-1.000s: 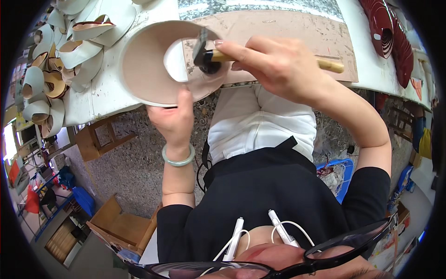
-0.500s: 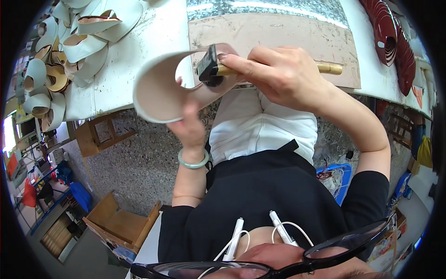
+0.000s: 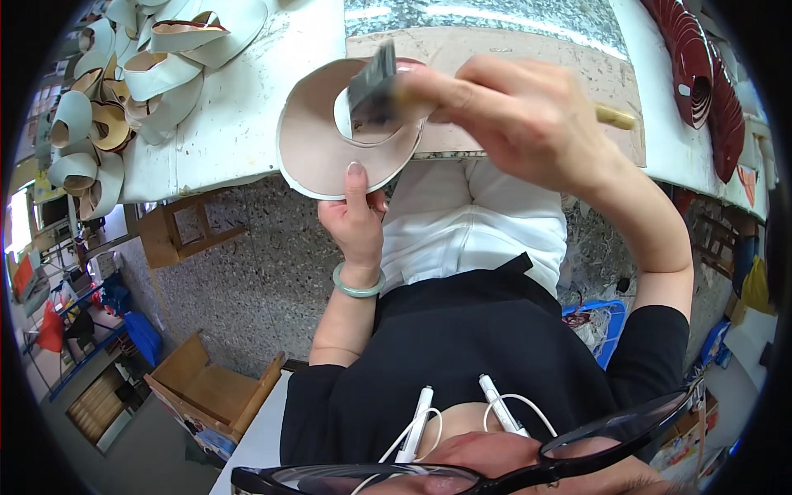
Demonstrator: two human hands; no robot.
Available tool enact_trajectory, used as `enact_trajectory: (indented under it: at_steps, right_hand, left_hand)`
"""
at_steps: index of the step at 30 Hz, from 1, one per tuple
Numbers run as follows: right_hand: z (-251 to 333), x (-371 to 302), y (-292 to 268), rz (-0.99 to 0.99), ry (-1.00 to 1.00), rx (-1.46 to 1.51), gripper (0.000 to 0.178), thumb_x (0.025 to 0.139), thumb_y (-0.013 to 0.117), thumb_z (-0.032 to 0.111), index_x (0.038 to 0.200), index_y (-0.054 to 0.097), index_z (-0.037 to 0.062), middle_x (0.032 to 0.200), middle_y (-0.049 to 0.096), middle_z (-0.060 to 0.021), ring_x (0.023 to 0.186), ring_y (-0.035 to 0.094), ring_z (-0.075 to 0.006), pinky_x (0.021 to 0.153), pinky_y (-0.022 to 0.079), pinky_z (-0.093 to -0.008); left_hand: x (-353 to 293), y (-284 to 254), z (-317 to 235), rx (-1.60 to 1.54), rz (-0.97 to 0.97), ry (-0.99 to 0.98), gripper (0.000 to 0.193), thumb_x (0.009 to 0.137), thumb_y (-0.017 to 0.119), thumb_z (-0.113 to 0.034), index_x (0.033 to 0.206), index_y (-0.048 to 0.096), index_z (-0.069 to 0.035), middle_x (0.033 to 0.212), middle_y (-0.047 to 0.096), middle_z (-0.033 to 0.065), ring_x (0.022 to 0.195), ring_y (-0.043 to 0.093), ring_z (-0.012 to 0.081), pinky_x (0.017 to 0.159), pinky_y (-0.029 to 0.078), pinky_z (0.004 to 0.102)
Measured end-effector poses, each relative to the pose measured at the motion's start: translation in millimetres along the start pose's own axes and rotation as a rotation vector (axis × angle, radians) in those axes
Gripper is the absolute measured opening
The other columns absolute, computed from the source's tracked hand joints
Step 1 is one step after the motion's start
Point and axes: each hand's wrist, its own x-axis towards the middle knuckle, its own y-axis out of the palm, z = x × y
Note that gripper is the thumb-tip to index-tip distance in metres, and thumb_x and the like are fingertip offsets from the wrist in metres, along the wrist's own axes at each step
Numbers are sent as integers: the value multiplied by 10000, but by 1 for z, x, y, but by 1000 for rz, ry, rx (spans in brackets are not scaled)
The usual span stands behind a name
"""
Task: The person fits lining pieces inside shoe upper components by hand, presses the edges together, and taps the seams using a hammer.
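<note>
White tabletop edge: left hand pinches beige curved leather piece; right hand grips wooden-handled brush against it

The white worktable runs across the top, its surface scuffed and smudged. Past the hands lies a brown board, with a grey speckled slab beyond it. Below the hands the floor is grey speckled stone (terrazzo, by the look). Left of them, under the table, stands a small wooden frame; lower left, an open wooden crate. Daylight glares from the far left.
</note>
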Motion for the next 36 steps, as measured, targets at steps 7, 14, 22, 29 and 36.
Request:
enact_trajectory:
  at_steps: [7, 14, 22, 29, 36]
  right_hand:
    - [-12, 3, -10, 26, 140, 382, 339, 845, 662, 170, 1183, 654, 191, 806, 668, -75, 671, 663, -239, 568, 524, -334]
    - [-91, -39, -63, 150, 912, 671, 331, 929, 621, 342, 1073, 559, 50, 684, 566, -27, 430, 458, -52, 353, 346, -192]
    - [-91, -55, -66, -106, 265, 231, 361, 891, 649, 209, 1210, 614, 42, 1247, 563, -136, 1142, 537, -294, 969, 440, -370]
    - [-59, -128, -112, -459, 623, 1044, 221, 890, 591, -67, 1106, 582, -22, 1244, 573, -135, 1117, 536, -165, 879, 492, -283]
    - [-144, -344, -182, -1093, 982, -819, 265, 861, 738, 188, 1030, 693, -10, 1249, 556, -96, 1237, 495, -228, 983, 428, -328]
  left_hand:
    - [8, -8, -3, 54, -120, 97, 152, 968, 555, -142, 1033, 509, -12, 773, 587, 46, 523, 499, 73, 418, 383, 208]
    - [33, -34, -23, 178, -32, 444, 230, 985, 561, -228, 1008, 547, 1, 898, 612, 61, 700, 566, 109, 619, 480, 242]
    - [42, 40, -29, 105, 343, 407, 176, 972, 587, -174, 964, 611, 1, 867, 643, 74, 719, 605, 155, 637, 506, 290]
    - [78, 85, -37, 145, 756, 297, 448, 987, 550, -204, 1361, 436, 15, 1275, 530, 145, 1077, 539, 166, 925, 443, 303]
    - [204, 49, -64, 519, 351, 549, 510, 990, 547, -261, 1399, 388, -3, 1313, 518, 133, 1175, 495, 237, 991, 402, 354]
